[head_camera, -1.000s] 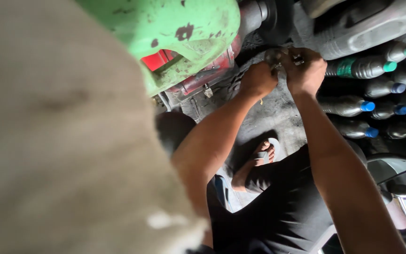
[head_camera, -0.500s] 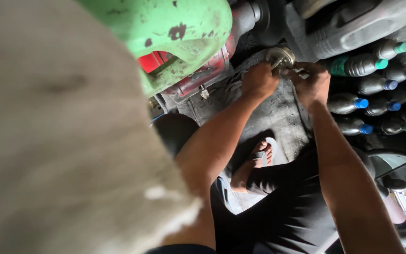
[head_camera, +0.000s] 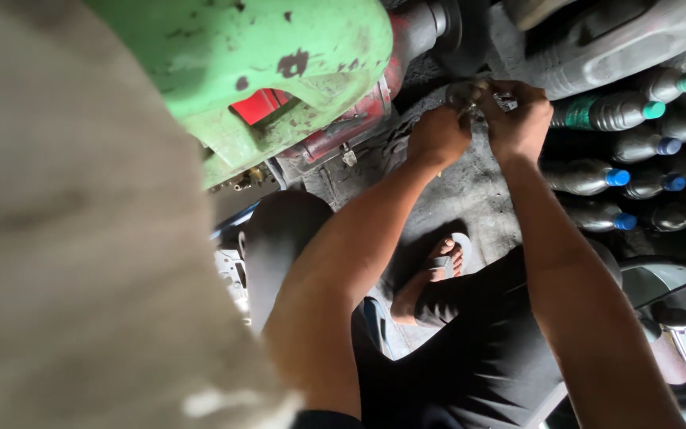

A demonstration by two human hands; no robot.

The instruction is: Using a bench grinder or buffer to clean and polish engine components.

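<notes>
Both arms reach forward; left hand (head_camera: 437, 135) and right hand (head_camera: 518, 119) close their grip on seemingly a small metal part (head_camera: 470, 94).

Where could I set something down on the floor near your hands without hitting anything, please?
The barest patch is the grey floor between the forearms, bordered by the foot below and the hands above. Right of the right hand it is crowded with bottles. Left of the left hand, the red and green machine takes the room.
</notes>
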